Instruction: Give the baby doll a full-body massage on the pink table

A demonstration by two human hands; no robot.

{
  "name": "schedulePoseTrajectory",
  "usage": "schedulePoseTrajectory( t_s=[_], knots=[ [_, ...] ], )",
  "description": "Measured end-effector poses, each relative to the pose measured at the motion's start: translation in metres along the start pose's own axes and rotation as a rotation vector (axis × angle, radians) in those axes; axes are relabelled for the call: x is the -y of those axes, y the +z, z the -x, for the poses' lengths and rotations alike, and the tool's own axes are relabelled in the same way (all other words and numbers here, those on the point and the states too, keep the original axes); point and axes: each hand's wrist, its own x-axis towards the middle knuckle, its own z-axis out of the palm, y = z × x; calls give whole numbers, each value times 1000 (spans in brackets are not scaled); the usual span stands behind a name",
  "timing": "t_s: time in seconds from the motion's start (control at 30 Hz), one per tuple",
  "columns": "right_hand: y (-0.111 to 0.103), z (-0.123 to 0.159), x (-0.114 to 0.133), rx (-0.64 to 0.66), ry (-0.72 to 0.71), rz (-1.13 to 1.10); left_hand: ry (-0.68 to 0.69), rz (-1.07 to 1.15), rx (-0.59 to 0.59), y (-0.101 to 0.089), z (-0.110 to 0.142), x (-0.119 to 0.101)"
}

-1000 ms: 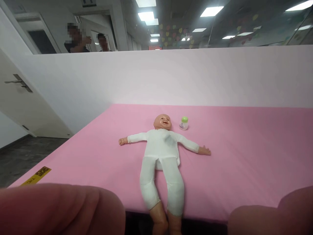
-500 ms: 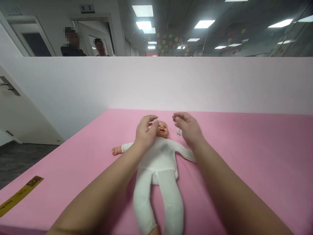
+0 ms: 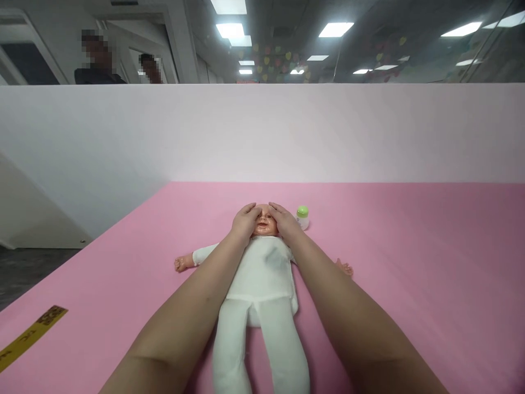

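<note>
Smooth pink covering dresses the wide, flat table [image 3: 430,246] that runs back to a plain white wall [image 3: 262,131]. On it both bare hands are uncurled, not fisted: the left hand [image 3: 245,221] and the right hand [image 3: 285,221] lie along either side of a glossy plastic head [image 3: 266,225], fingers reaching up over the brow and eyes; how firmly they press cannot be told. That head belongs to a soft-bodied baby doll in white cloth [image 3: 258,273], on its back between the forearms, arms spread wide, legs toward the person. If the palms bore down unevenly, the head could roll or twist at the neck, and a sliding palm could drag the whole doll askew. Just beside the right hand stands a small clear jar with a rounded lime-green lid [image 3: 302,218]; an outward swing of that wrist or elbow might knock it over. Below, the right forearm [image 3: 348,306] crosses in front of one doll sleeve, so lifting carelessly could snag it. Farther out, a yellow printed strip [image 3: 33,336] lies near the table's left edge, well apart from both hands.
</note>
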Motion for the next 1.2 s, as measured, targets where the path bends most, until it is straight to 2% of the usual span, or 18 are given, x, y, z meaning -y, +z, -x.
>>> schedulePoseTrajectory(
  t_s=[0.13, 0.4, 0.6, 0.83, 1.03, 1.2],
  knots=[
    [-2, 7, 4, 19, 42, -1, -22, 55, 46, 0, 0, 3],
    [2, 11, 10, -14, 43, 57, -6, 94, 11, 0, 3, 5],
    [1, 3, -3, -28, 74, -113, -66, 150, -23, 0, 5, 2],
    [-4, 3, -12, 50, 85, -275, -106, 209, -76, 1, 15, -5],
    [1, 12, 2, 52, 48, -113, -4, 172, 4, -2, 12, 6],
    [8, 15, 14, -48, 82, 92, 42, 98, -1, -4, 8, 12]
  ],
)
